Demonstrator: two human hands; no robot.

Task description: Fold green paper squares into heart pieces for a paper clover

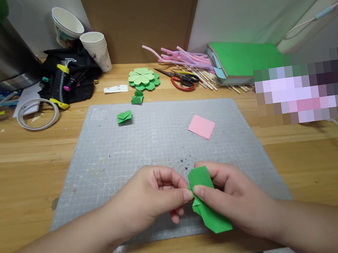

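Observation:
Between my hands, above the near part of the grey cutting mat (pixel 98 160), is a folded piece of green paper (pixel 215 216). My right hand (pixel 236 192) grips it from the right, thumb pressed on its face and fingers behind. On its left edge, my left hand (pixel 159 194) pinches a small fold between thumb and forefinger. Farther off on the mat lie a small folded green paper piece (pixel 124 117) and a square of pink paper (pixel 202 127). A second green folded piece (pixel 137 98) rests at the mat's back edge.
Behind the mat lie a layered green paper flower (pixel 142 78), a white paper strip (pixel 116 89), scissors (pixel 186 78), pink pipe cleaners (pixel 183 57) and wooden sticks. A tape roll (pixel 40 126), glue gun (pixel 59 85) and paper cups (pixel 96 51) stand left; a green-covered stack (pixel 243 56) sits right.

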